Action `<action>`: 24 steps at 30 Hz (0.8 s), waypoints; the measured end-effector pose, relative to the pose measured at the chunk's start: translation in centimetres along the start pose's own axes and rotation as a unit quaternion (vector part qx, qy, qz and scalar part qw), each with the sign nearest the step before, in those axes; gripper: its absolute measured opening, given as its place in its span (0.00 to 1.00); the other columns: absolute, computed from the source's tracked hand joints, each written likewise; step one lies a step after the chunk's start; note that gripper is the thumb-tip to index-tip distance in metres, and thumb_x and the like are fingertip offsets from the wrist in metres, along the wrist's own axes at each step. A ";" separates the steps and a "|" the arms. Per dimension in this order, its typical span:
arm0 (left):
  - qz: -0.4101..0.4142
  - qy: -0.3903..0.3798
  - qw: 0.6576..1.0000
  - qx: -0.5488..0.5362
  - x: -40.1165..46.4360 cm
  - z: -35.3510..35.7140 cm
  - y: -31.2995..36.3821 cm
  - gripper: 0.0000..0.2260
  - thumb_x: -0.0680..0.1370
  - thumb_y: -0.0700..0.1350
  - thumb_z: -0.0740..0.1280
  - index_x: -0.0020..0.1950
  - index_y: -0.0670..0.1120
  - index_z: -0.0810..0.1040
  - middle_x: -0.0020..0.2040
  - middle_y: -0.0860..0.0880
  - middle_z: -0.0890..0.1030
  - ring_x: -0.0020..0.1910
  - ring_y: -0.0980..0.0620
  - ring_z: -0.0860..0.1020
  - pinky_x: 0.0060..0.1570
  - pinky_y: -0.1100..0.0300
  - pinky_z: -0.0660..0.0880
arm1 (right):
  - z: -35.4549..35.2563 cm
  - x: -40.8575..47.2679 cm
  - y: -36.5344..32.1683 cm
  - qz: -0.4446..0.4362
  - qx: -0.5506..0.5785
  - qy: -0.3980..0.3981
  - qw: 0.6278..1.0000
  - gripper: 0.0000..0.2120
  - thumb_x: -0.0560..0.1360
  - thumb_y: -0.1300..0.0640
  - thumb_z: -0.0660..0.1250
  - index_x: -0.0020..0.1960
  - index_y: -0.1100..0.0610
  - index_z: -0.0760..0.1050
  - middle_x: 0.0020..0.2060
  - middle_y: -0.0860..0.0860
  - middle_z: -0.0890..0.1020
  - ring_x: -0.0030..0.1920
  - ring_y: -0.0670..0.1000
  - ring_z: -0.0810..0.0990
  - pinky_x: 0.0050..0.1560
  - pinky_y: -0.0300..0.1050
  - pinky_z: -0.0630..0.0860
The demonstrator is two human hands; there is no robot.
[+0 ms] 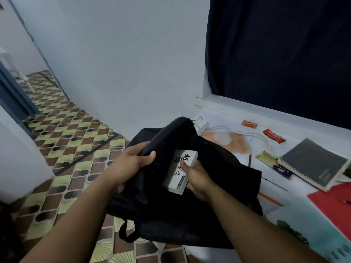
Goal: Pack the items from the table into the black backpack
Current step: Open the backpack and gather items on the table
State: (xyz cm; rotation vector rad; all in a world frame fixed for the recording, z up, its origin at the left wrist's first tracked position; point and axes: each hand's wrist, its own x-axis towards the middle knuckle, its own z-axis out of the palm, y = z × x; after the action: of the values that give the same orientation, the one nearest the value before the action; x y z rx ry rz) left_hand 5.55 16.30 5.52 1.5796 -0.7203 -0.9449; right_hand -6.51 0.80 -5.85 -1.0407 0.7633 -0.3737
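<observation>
Fingers of our left hand (133,164) curl round the rim of the black backpack (182,209), pulling the mouth open so the way in stays clear. Our right hand (197,179) pinches a white box (180,170) with black printed characters, thumb on its face and fingers underneath; its far end already dips into the opening just beyond the left grip. We judge the box is held lengthwise and tilted so it slides in narrow end first. The backpack rests on the edge of the worktop (284,209), partly hanging over the tiled floor, which is likely why the left grip supports it. Still waiting beyond the right grip: a dark notebook (313,162), two red wrappers (249,123), a white charger with cable (204,125), pencils (270,199), and a red folder (330,205) nearest our right arm
</observation>
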 end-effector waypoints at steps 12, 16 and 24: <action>-0.133 0.011 0.970 -0.205 2.9 -2.0 -9.3 0.12 0.82 0.40 0.63 0.65 0.41 0.78 0.57 0.36 0.84 0.53 0.39 0.84 0.56 0.48 0.80 | -2.3 1.0 4.4 -0.072 -0.067 -0.033 0.995 0.41 0.72 0.75 0.70 0.74 0.46 0.59 0.57 0.50 0.83 0.51 0.47 0.84 0.50 0.44 0.81; -0.120 -0.023 0.968 -0.219 3.0 -2.3 -9.5 0.13 0.82 0.41 0.64 0.65 0.44 0.79 0.59 0.38 0.83 0.56 0.39 0.83 0.56 0.49 0.79 | -0.5 1.3 5.3 -0.082 -0.051 0.073 0.993 0.36 0.70 0.74 0.72 0.73 0.54 0.66 0.55 0.52 0.82 0.43 0.46 0.85 0.40 0.44 0.83; -0.102 -0.063 0.977 -0.176 4.0 -2.2 -7.8 0.12 0.83 0.40 0.62 0.60 0.46 0.83 0.59 0.35 0.83 0.56 0.37 0.82 0.58 0.45 0.77 | 1.6 2.2 4.6 -0.047 -0.100 0.231 0.967 0.18 0.66 0.61 0.80 0.51 0.54 0.75 0.48 0.51 0.84 0.39 0.51 0.85 0.28 0.43 0.77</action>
State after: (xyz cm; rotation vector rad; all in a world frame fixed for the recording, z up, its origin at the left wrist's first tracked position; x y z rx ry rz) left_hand 9.14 15.61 -2.68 1.3044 -0.4492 -1.2581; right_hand -4.20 2.67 -10.30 -1.1981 1.1897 -0.6448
